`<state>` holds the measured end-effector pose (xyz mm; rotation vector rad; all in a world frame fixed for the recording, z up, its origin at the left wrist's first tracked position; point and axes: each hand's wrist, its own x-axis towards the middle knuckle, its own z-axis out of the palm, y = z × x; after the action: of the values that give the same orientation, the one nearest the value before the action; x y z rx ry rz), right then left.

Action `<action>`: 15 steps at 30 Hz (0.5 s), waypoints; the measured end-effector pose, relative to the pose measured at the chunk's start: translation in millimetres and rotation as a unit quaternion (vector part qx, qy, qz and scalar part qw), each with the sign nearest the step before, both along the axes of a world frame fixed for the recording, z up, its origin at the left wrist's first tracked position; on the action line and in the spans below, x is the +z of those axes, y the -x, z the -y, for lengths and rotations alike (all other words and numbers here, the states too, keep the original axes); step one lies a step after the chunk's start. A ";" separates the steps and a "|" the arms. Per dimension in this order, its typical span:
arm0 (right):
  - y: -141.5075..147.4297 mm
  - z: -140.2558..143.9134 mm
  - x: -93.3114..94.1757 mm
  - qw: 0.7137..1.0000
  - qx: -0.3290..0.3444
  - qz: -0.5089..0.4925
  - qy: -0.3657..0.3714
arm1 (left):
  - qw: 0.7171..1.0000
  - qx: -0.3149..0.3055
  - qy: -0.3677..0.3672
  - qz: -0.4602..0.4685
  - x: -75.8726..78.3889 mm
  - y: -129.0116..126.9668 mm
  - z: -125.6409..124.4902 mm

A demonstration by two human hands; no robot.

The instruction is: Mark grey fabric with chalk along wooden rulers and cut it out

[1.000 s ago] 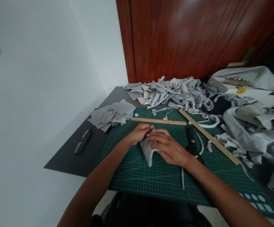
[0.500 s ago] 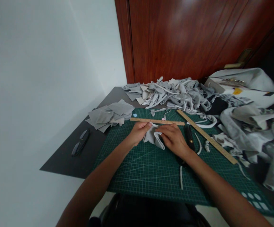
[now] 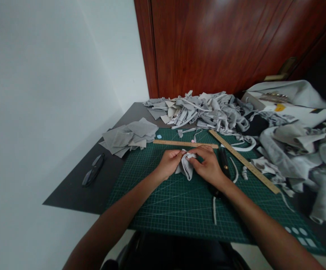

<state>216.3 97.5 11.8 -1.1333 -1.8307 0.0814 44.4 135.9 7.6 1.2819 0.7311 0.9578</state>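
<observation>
both hands, left (image 3: 169, 163) and right (image 3: 208, 167), grip clamped on a grey fabric piece (image 3: 185, 167).

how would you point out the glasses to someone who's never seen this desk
Start at the green cutting mat and look off its left edge to the bare dark tabletop. The glasses lie there alone, folded, below the stack of grey fabric squares. They are the only dark, hard thing on that side; everything else nearby is pale cloth.
</observation>
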 end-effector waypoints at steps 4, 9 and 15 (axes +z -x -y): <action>-2.2 1.1 4.9 1.000 0.005 0.024 0.009 | 0.999 -0.013 0.035 0.013 -3.9 -0.5 0.4; -3.4 2.3 7.3 0.997 -0.010 0.075 0.035 | 0.999 -0.019 0.047 0.017 -7.6 0.1 0.2; -1.4 0.1 1.0 0.995 -0.051 0.056 0.071 | 0.996 -0.044 -0.041 -0.061 -7.7 0.3 2.8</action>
<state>217.7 97.4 12.8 -1.3525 -1.8864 0.0917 44.1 133.1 -0.1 1.4423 0.7290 0.8498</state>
